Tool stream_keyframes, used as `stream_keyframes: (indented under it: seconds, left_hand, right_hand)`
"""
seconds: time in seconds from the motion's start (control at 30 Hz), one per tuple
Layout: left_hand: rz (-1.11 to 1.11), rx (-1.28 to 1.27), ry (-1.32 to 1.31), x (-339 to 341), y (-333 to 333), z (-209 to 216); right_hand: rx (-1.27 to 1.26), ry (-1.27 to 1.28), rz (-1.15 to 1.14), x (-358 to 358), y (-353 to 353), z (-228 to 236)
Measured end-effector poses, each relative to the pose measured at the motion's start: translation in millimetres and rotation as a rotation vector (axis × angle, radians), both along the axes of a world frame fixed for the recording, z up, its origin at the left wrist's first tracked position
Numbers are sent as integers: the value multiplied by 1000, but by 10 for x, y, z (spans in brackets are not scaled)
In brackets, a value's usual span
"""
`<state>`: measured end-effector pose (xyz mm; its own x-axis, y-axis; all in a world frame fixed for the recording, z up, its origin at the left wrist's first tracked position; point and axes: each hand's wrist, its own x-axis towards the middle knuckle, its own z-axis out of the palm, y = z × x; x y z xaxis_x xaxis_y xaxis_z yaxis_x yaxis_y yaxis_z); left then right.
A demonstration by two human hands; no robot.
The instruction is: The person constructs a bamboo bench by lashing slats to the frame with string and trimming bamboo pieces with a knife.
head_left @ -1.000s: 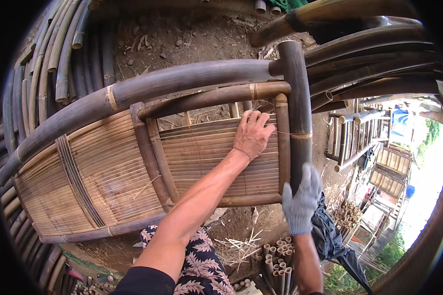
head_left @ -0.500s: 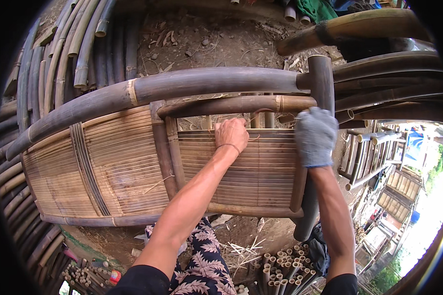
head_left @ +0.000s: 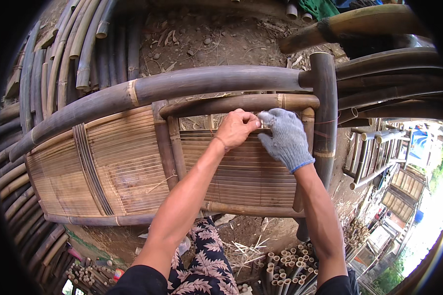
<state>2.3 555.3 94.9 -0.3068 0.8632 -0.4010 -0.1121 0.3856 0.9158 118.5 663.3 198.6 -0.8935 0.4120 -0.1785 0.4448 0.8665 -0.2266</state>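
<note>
A bamboo bench-like frame (head_left: 221,78) lies across in front of me, with a slatted bamboo panel (head_left: 251,172) set in its right part. My left hand (head_left: 237,129), bare, is over the panel's far edge, its thumb and index fingertips pinched together. What lies between them is too small to make out. Close beside it, my right hand (head_left: 286,133) wears a grey knit glove with a blue cuff. Its index fingertip is near the left fingertips, while the thumb stands apart. A dark bamboo rail (head_left: 231,104) runs just beyond both hands.
A thick upright bamboo post (head_left: 324,103) stands right of my gloved hand. Bamboo poles (head_left: 83,44) are piled at the far left, and more dark poles (head_left: 394,93) lie at the right. Cut bamboo tubes (head_left: 290,268) stand bundled near my legs.
My right hand has moved left from the panel's right end to beside my left hand, its thumb now apart. My left hand has shifted slightly right and turned its fingers toward the glove.
</note>
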Motion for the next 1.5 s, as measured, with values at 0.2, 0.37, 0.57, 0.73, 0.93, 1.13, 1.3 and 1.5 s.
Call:
stream_keyframes:
  seconds: [0.2,0.37,0.57,0.73,0.93,1.13,1.3,1.5]
  left_hand:
    - [-47,142,-354,-156,-80,127]
    - [-124,-71,-12,87,-33,-158]
    - [-183,10,193,248,-69,-382]
    - [-146,-24,277,196,-143,-408]
    - [-204,-9,249,288,-56,-306]
    - [-165,-15,291,240,-113,-449]
    - [-148,-9,266,273,-102,-386]
    - [-141,-21,253,280,-116,-371]
  right_hand:
    - [-590,355,-588,820,-417,858]
    - [353,-117,-581,2605,-223,2508]
    - [829,-498,-666,2737,-113,1764]
    - [379,-68,-248,562,-485,326]
    - [205,-326,-416,554,-463,-189]
    - [-1234,-197,-1249,465,-372,585]
    - [-836,-143,-845,276,-287,1063]
    - [-1029,915,-612,-102,200,1513]
